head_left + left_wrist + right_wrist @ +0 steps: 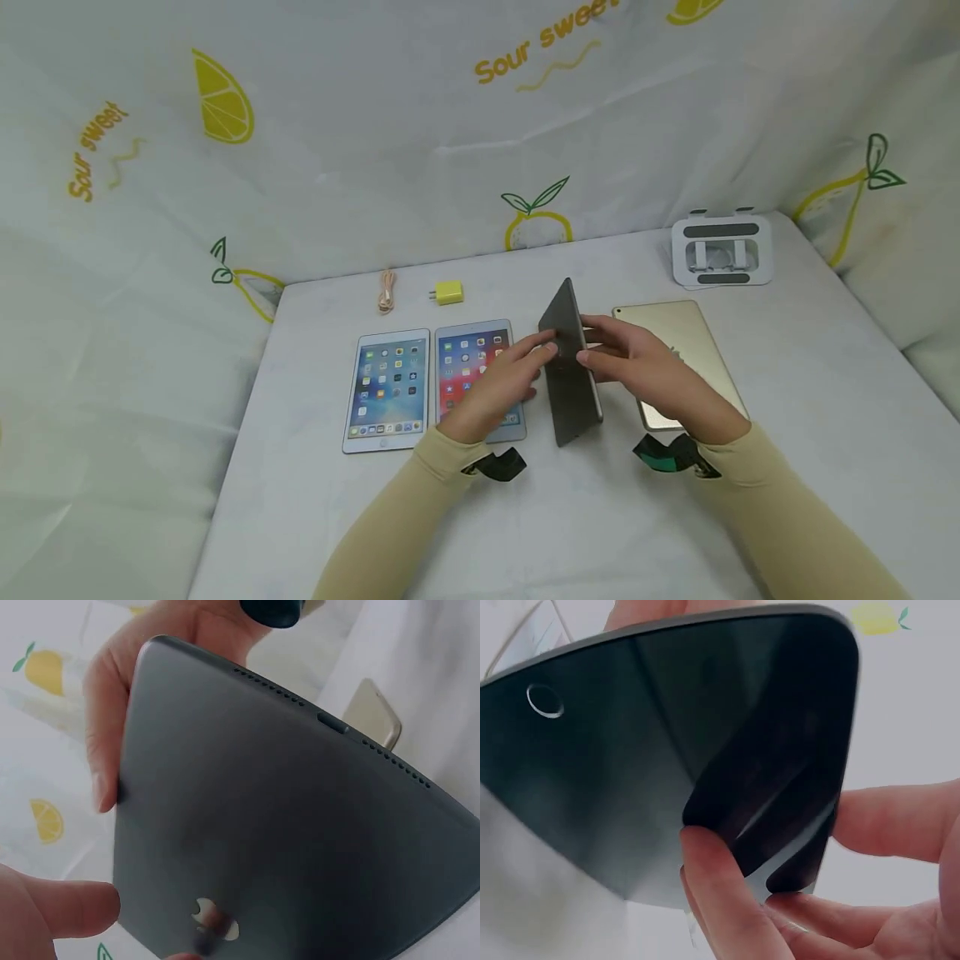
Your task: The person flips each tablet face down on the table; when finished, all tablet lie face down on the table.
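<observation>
R hand (641, 362) pinching its edge, L hand (498, 387) laid fingers-out on its back, dark tablet (570, 392) is held btwn both, long axis twd table's (300, 375) far edge.

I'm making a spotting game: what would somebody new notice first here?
Probably the dark tablet, held nearly upright in the right hand, with the left hand at its back, near the middle. Next come two lit white tablets left of it, and a bright yellow plug behind them.

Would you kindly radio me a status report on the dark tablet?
Right hand gripping dark tablet; left hand at its back. Tablet near upright. Gold tablet below right hand.
</observation>
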`<state>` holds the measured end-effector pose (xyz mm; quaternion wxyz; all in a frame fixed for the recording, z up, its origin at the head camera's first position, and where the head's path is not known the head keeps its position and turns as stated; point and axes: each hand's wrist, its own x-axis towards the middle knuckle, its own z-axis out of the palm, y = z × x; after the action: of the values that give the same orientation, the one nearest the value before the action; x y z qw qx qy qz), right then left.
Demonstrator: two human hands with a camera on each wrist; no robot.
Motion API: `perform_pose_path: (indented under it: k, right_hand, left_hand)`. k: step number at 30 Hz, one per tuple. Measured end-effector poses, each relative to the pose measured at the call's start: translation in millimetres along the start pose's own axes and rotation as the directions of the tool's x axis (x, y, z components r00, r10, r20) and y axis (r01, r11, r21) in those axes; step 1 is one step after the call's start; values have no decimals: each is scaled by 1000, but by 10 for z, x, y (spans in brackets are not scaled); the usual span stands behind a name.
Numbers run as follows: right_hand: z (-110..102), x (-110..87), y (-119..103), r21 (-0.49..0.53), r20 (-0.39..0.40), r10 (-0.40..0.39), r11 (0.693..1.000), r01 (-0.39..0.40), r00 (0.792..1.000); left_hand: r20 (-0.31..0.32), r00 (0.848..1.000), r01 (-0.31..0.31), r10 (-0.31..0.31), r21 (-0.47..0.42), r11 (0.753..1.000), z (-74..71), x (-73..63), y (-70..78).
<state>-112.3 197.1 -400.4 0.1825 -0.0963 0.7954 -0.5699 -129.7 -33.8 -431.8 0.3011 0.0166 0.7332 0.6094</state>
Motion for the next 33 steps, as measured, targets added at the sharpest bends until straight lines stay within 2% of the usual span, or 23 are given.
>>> perform_pose_path:
  k: [5, 8, 15, 18, 33]
  right_hand:
    - [-140, -77, 72, -55, -50, 40, 998, -42, 998]
    - [-222, -111, 154, -129, -105, 65, 989, -78, 992]
    - [-323, -135, 362, -256, -148, 95, 958, -131, 984]
    - [-318, -124, 399, -290, -163, 99, 946, -144, 982]
    - [-243, -115, 426, -260, -152, 189, 939, -224, 970]
  left_hand:
    - [2, 1000, -2, 2, 5, 1000, 1, 7, -15]
    - [-5, 1000, 3, -3, 4, 1000, 3, 11, -9]
    - [-45, 999, -3, 9, 120, 993, 13, -7, -11]
    - [-51, 998, -16, 22, 123, 992, 8, -4, -17]
    - [-65, 997, -33, 42, 134, 990, -24, 18, -30]
